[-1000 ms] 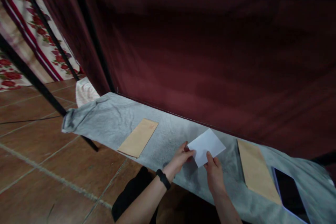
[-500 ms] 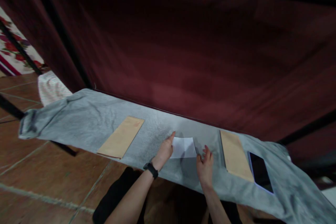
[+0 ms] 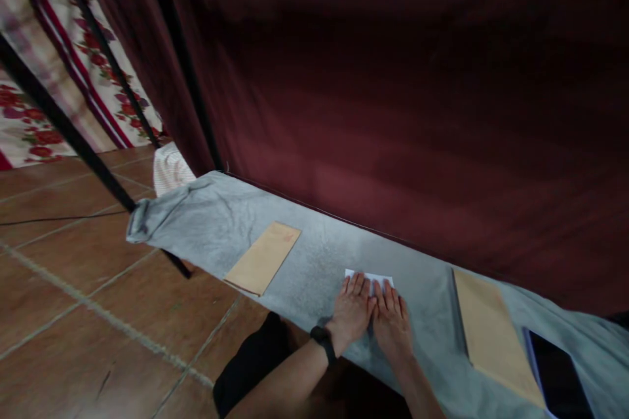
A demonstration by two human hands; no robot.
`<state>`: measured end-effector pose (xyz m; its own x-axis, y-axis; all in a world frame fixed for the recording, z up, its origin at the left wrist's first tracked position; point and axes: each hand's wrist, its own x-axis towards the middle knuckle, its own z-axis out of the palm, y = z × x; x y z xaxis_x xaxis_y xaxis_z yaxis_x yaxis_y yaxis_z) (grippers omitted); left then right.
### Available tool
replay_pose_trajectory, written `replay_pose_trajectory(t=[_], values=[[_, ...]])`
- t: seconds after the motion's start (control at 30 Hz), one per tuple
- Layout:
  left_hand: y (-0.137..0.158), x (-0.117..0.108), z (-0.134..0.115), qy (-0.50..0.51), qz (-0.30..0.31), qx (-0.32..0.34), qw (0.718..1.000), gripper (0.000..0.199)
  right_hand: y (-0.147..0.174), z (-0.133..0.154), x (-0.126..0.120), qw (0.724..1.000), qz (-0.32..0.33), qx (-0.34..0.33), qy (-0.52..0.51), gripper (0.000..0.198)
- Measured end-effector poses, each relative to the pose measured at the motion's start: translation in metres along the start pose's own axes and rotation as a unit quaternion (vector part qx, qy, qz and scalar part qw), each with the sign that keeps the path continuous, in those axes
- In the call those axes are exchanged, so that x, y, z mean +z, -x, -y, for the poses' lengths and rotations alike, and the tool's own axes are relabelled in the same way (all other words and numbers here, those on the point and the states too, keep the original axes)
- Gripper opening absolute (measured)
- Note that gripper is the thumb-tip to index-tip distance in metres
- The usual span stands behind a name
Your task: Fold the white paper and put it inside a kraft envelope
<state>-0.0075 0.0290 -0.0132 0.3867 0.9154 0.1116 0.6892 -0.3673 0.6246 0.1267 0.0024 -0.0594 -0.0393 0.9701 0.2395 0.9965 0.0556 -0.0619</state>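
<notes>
A small white sheet of paper (image 3: 368, 275) lies on the grey cloth in front of me, mostly covered by my hands; only its far edge shows. My left hand (image 3: 352, 308), with a dark watch on the wrist, rests flat on the paper's left part, fingers stretched out. Beside it, my right hand (image 3: 391, 317) lies flat on the right part, fingers extended, the thumbs close together. To the left is a tan envelope (image 3: 264, 258), and to the right a second stack of tan envelopes (image 3: 494, 330).
A phone (image 3: 560, 373) with a dark screen lies at the far right, against the envelopes. The grey cloth (image 3: 196, 209) covers a narrow bench. Behind it hangs a dark red curtain (image 3: 368, 131). Black metal poles (image 3: 73, 131) stand at the left over a tiled floor (image 3: 98, 301).
Both hands have come together and now lie flat over the paper, which they previously touched at its sides. The view has turned left, so everything appears shifted right.
</notes>
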Motion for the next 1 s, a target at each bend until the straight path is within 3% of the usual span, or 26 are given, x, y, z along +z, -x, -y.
replay_pose_trajectory(t=[0.23, 0.5, 0.67, 0.87, 1.0], values=[[0.004, -0.002, 0.007, -0.017, -0.005, -0.034, 0.999, 0.072, 0.003, -0.016, 0.003, 0.999, -0.026, -0.021, 0.014, 0.053], [0.020, -0.027, 0.009, -0.049, -0.009, -0.048, 0.998, 0.062, 0.002, -0.018, -0.002, 0.998, -0.028, -0.014, 0.055, 0.050], [0.026, -0.083, 0.031, -0.070, -0.069, -0.098, 0.990, 0.042, -0.002, -0.019, 0.005, 0.999, -0.024, -0.001, 0.041, 0.053], [0.037, -0.182, 0.096, -0.094, -0.215, -0.306, 0.923, 0.055, -0.005, -0.020, 0.020, 0.999, -0.029, 0.031, 0.032, 0.060], [0.052, -0.201, 0.124, -0.060, -0.225, -0.379, 0.896, 0.052, -0.004, -0.018, 0.020, 0.998, -0.034, 0.043, 0.014, 0.060]])
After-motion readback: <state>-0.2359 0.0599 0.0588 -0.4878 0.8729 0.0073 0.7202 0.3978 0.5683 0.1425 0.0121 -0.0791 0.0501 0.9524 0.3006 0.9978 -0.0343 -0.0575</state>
